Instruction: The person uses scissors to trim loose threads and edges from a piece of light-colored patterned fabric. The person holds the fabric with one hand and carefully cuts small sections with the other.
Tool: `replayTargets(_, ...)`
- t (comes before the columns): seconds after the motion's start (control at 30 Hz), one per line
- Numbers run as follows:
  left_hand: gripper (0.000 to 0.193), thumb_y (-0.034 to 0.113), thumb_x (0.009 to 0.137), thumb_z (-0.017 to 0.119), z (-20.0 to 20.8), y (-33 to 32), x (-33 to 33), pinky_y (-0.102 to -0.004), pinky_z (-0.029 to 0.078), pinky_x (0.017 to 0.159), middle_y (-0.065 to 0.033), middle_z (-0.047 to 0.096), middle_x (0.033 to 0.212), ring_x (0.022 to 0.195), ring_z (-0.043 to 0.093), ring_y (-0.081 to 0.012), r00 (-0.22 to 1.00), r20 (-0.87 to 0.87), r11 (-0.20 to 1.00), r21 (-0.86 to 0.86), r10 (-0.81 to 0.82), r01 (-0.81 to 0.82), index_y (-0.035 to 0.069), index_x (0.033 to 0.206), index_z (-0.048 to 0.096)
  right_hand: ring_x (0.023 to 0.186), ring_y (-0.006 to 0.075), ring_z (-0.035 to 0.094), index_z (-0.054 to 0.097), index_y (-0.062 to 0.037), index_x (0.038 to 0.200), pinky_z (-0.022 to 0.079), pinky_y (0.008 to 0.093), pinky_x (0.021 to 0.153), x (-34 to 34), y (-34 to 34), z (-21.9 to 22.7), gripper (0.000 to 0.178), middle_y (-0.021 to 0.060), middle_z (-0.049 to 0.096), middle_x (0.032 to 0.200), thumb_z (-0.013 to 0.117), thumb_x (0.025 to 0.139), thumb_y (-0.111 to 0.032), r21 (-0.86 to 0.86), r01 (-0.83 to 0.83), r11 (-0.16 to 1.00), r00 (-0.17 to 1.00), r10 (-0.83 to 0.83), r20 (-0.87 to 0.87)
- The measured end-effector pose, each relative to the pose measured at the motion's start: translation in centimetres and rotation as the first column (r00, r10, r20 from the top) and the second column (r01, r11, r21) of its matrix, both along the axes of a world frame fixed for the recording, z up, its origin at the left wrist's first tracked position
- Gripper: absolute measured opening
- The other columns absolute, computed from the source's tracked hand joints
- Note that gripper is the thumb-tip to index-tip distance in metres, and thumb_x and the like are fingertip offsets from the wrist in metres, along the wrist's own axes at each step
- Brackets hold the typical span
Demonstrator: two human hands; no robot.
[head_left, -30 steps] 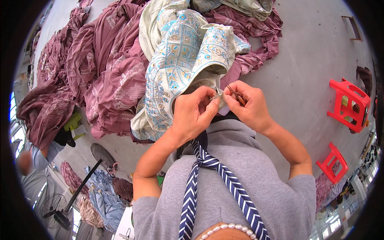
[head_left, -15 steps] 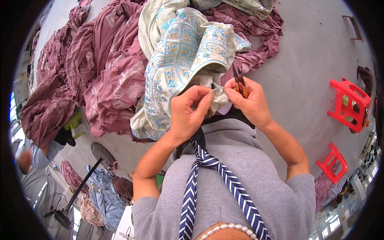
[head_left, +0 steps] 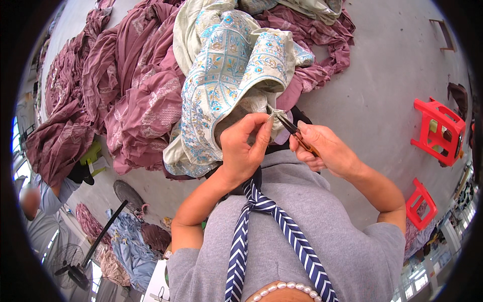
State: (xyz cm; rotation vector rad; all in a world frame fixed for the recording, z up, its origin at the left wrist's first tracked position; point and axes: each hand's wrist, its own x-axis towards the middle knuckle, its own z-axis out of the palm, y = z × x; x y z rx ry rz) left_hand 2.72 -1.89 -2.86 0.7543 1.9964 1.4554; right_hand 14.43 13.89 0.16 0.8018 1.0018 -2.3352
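Note:
A pale garment with blue and gold embroidery (head_left: 214, 80) drapes over my lap and away from me. My left hand (head_left: 245, 146) pinches a small gathered bit of its pale edge between thumb and fingertips. My right hand (head_left: 329, 151) grips small thread snips (head_left: 298, 137) with dark blades and an orange-brown handle. The blades point up and left, with their tips at the pinched fabric beside my left fingertips. Whether the tips are closed on a thread is too small to tell.
Mauve patterned cloth (head_left: 143, 95) lies heaped at the left and beyond the garment. Two red plastic stools (head_left: 440, 132) stand on the grey floor at the right. A black fan (head_left: 75, 272) and blue cloth (head_left: 131, 246) are at the lower left, near another person (head_left: 50, 196).
My right hand has let go of the fabric edge and moved right and down. The snips have swung from pointing upward to pointing at the pinched edge. My left hand keeps its pinch.

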Motion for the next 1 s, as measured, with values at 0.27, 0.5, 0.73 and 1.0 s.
replayTargets(0.27,0.008,0.002,0.084,0.063,-0.19,0.09,0.02,-0.0262,0.046,0.054,-0.0102,0.061,0.070,0.058,0.059,-0.0153,0.991,-0.132,0.999,0.046,-0.002,0.008,-0.001,0.091,0.061,0.044,0.0032,0.023,0.049,-0.0049,0.085,0.021,0.0196,0.038,-0.05,-0.06,-0.30,0.050,-0.0055,0.032,0.056,0.032,0.098,-0.050,0.032,-0.034,0.999,0.998,0.032,0.048)
replayTargets(0.5,0.007,0.002,0.084,0.063,-0.24,0.20,-0.08,-0.0269,0.046,0.054,-0.0108,0.060,0.070,0.058,0.059,-0.0166,0.984,-0.180,0.997,0.071,-0.008,0.021,-0.001,0.090,0.061,0.045,0.0033,0.023,0.049,-0.0034,0.086,0.022,0.0204,0.038,-0.13,-0.23,-0.21,0.047,-0.0060,0.030,0.056,0.033,0.099,-0.045,0.081,-0.012,0.997,1.000,0.011,0.012)
replayTargets(0.73,0.011,0.005,0.087,0.063,-0.08,-0.21,-0.19,-0.0216,0.047,0.062,-0.0057,0.063,0.079,0.068,0.059,-0.0082,0.994,-0.110,1.000,0.020,-0.020,0.023,-0.004,0.094,0.062,0.045,0.0034,0.023,0.049,-0.0034,0.086,0.022,0.0204,0.039,0.05,-0.37,-0.43,0.047,-0.0060,0.031,0.056,0.032,0.100,-0.045,0.097,-0.005,0.995,1.000,0.006,-0.003)
replayTargets(1.0,0.007,0.001,0.083,0.063,-0.14,0.17,-0.10,-0.0265,0.045,0.054,-0.0104,0.060,0.070,0.058,0.058,-0.0160,0.988,-0.152,0.998,0.070,0.006,0.005,-0.002,0.090,0.061,0.044,0.0037,0.024,0.050,-0.0034,0.086,0.022,0.0199,0.039,-0.05,-0.46,-0.49,0.049,-0.0049,0.033,0.056,0.031,0.099,-0.047,0.115,0.006,0.993,1.000,-0.005,-0.014)
